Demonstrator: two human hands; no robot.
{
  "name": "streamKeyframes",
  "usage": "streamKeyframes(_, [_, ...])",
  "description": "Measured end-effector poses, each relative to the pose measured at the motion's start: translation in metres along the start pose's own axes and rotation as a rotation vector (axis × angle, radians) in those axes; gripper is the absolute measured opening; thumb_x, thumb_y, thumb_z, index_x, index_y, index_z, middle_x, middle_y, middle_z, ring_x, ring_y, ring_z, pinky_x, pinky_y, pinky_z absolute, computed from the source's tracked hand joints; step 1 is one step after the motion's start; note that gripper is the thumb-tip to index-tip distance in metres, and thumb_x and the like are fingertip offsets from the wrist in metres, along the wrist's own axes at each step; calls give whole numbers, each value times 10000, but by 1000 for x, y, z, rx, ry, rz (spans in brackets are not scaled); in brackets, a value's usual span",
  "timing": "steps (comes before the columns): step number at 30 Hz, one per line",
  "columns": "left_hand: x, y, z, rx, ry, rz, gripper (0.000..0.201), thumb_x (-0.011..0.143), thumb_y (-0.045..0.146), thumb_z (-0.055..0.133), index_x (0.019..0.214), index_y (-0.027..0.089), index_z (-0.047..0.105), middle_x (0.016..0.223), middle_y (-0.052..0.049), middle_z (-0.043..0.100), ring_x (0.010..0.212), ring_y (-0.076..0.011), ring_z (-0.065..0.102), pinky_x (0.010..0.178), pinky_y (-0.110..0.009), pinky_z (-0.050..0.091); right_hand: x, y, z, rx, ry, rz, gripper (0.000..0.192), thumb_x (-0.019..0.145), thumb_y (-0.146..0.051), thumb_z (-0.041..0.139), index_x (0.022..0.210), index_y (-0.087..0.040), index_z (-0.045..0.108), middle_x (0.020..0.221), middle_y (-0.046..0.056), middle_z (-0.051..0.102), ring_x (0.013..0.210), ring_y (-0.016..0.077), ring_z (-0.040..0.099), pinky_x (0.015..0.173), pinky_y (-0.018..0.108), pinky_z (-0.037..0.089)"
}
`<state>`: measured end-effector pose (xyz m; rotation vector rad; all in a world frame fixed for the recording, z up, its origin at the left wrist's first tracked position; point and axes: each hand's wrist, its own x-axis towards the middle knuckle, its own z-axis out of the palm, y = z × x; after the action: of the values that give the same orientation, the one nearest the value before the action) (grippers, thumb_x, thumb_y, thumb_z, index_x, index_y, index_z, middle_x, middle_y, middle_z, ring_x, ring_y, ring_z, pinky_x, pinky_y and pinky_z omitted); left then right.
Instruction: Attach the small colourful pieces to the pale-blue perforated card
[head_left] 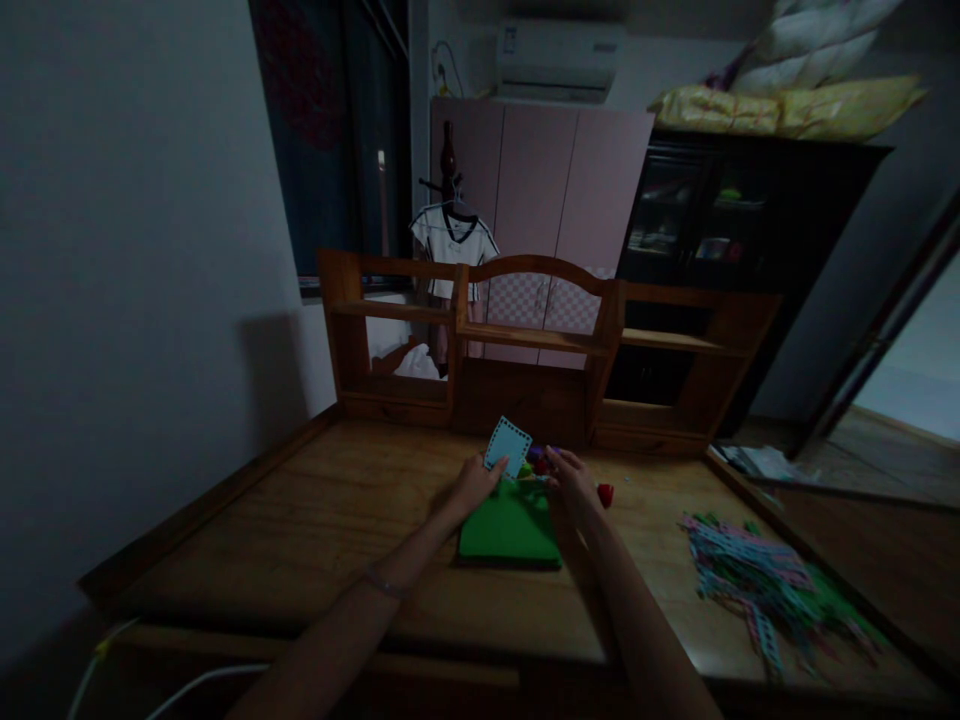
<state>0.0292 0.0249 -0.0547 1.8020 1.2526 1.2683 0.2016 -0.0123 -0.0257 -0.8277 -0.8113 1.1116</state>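
My left hand (478,484) is closed on a light blue square piece (507,445) with a row of dark holes along its edges, held up at a tilt. Just to the right, my right hand (571,474) has its fingers pinched together; whatever they hold is too small and dark to make out. A thick green square pad (510,530) lies on the table under and between my hands. Behind it are small purple, red and green items, partly hidden by my hands. A red object (605,494) sits beside my right hand.
A tangled heap of pink, blue and green perforated strips (750,570) lies on the right of the wooden table (315,510). A wooden shelf unit (532,340) rises along the back edge. White cables (202,678) hang at the lower left.
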Motion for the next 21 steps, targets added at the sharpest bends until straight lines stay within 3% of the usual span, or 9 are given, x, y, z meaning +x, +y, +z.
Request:
streamKeyframes(5, [0, 0, -1, 20, 5, 19, 421, 756, 477, 498, 716, 84, 644, 654, -72, 623, 604, -151, 554, 561, -222, 407, 9, 5, -12, -116, -41, 82, 413, 625, -558, 684, 776, -176, 632, 655, 55, 649, 543, 166, 594, 410, 228, 408])
streamKeyframes(11, [2, -6, 0, 48, -27, 58, 443, 778, 484, 473, 710, 77, 636, 642, -67, 612, 569, -133, 535, 532, -211, 383, 19, 10, -25, -180, -144, 160, 600, 712, -735, 418, 729, -181, 646, 697, 79, 661, 579, 163, 587, 544, 267, 451])
streamKeyframes(21, [3, -9, 1, 84, -9, 81, 438, 778, 480, 475, 736, 79, 645, 667, -73, 623, 598, -143, 550, 556, -221, 406, 27, 17, -34, -163, -161, 146, 656, 722, -768, 326, 742, -190, 636, 705, 80, 659, 532, 153, 556, 490, 260, 412])
